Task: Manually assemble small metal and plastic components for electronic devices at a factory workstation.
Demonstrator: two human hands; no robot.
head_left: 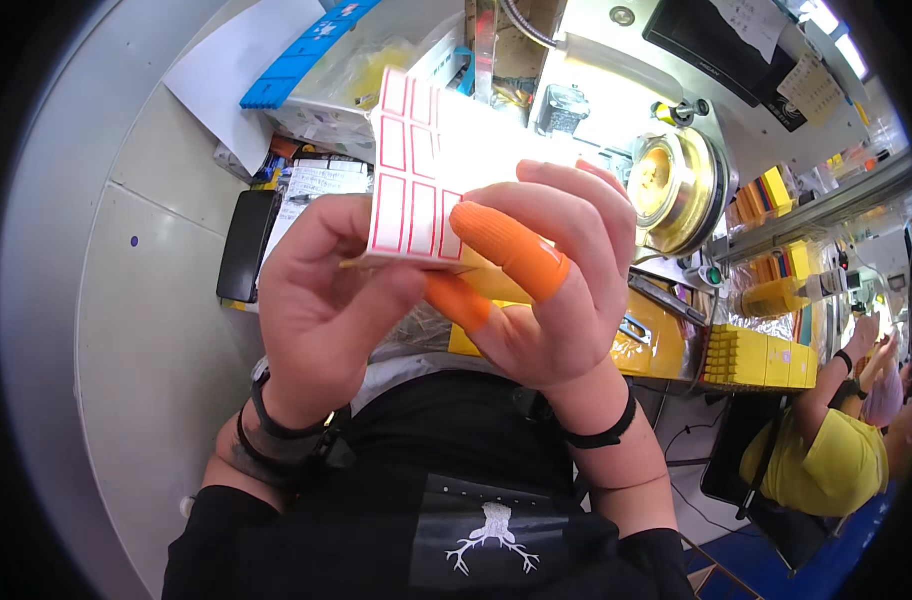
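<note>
White paper, printed with rows of red-outlined boxes, makes up the sheet of labels (408, 200) raised in front of my chest; strong light washes out its upper right part. My left hand (316, 305) is curled closed on its lower left edge, thumb near the bottom and fingers reaching behind. My right hand (571, 265) is half curled, its forefinger touching the lower right corner; whether the thumb pinches from behind I cannot tell. Ribbed orange finger cots (521, 258) cover that forefinger and thumb. Past my left wrist lies a handwritten page (326, 180), too small to read, beside a flat black case (246, 245). More paper notes (809, 88) hang by a dark panel (696, 50) at upper right, and a pale antlered print (494, 535) marks my black shirt. Beyond my right fingers sits a round, shiny metal wheel (666, 190), with a yellow bottle (774, 297) and ridged yellow blocks (756, 358) farther right. At the sheet's left edge there is a gap before the pale smooth surface (141, 300) on my far left, while the wheel stands apart from my right knuckles.
</note>
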